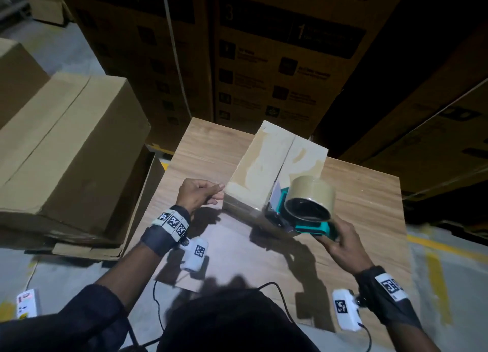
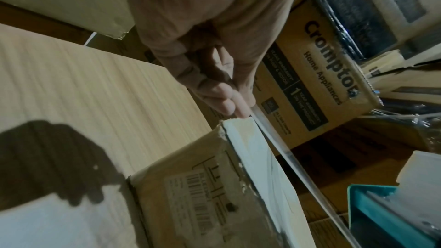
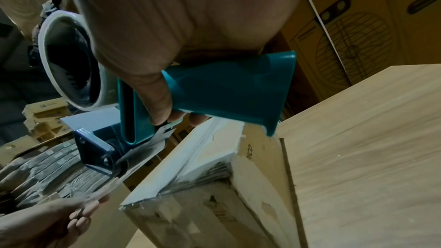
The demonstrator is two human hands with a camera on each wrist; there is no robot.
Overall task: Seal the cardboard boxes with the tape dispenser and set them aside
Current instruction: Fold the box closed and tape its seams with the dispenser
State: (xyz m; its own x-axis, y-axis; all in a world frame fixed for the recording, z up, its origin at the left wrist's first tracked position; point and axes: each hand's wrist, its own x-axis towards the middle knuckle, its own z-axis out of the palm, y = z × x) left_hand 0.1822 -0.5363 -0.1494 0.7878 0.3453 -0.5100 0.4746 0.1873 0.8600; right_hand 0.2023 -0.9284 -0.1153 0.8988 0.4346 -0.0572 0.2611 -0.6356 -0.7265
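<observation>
Risk: tape pinched by left hand may wrinkle or miss box seam if right hand, gripping dispenser, slackens.

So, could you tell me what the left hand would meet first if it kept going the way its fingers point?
Probably the small cardboard box: the left hand points at its near corner, almost touching.

Large brown printed carton behind the bench read "Crompton Home Appliances", with a "1" in its dark panel. Same stacked cartons in head view showed "3", "1", "Appliances". Small worn cardboard box carried a barcode label, digits illegible.
</observation>
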